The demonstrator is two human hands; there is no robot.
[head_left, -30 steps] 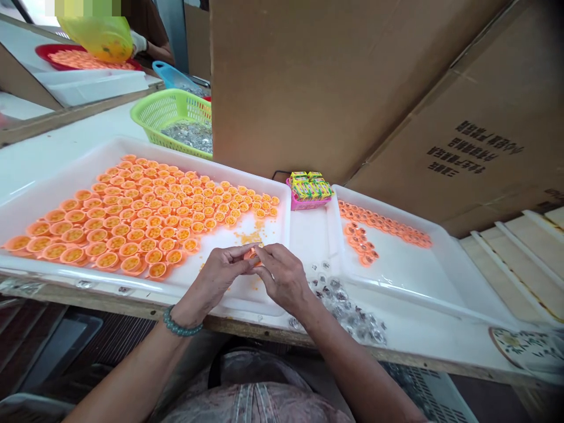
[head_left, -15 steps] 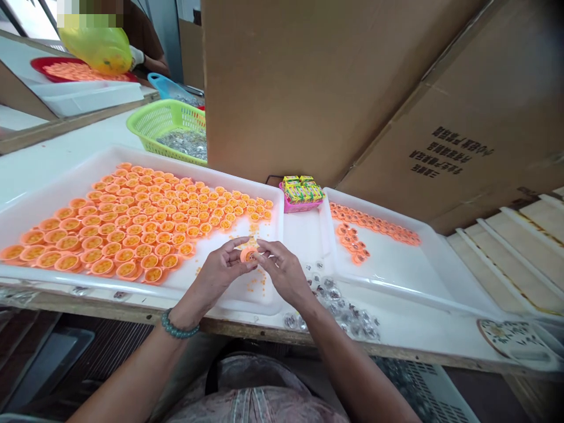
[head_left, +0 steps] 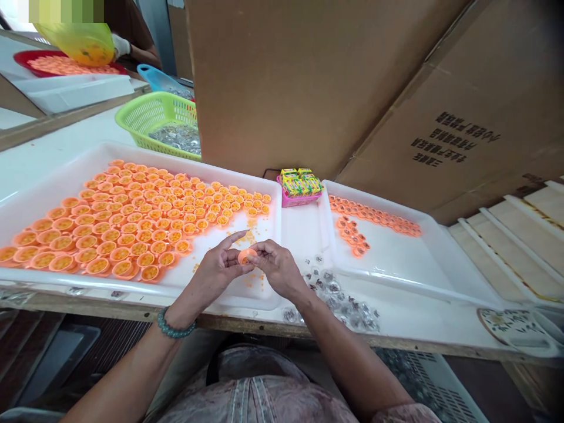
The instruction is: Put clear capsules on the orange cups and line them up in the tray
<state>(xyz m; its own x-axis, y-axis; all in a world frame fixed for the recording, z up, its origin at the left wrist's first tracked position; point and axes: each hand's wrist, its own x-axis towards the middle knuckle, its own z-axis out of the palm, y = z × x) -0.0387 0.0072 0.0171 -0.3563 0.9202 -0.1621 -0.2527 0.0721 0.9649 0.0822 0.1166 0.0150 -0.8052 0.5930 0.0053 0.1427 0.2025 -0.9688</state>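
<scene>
A small orange cup (head_left: 247, 255) sits between my two hands, above the front right of the left white tray (head_left: 207, 249). My left hand (head_left: 215, 267), a green bead bracelet at its wrist, holds the cup's left side with its thumb and bent fingers; its index finger points out past it. My right hand (head_left: 278, 267) pinches the right side between thumb and fingers. The cup's plain orange side faces me, and its contents are hidden. Rows of orange cups (head_left: 127, 223) with yellow bits inside fill much of the tray. Loose yellow bits (head_left: 252, 235) lie behind my hands.
Several clear, shiny pieces (head_left: 348, 305) lie right of my right forearm. The right white tray (head_left: 396, 252) holds orange cups with dark centres (head_left: 374, 217). Small yellow-green boxes (head_left: 302, 185) fill a pink basket. Cardboard (head_left: 282, 88) stands behind; a co-worker's gloved hand (head_left: 120, 46) holds a yellow bowl.
The cup has turned in my fingers, so its plain side shows instead of its shiny, dark-marked face. My left index finger has straightened away from it. The view has shifted slightly.
</scene>
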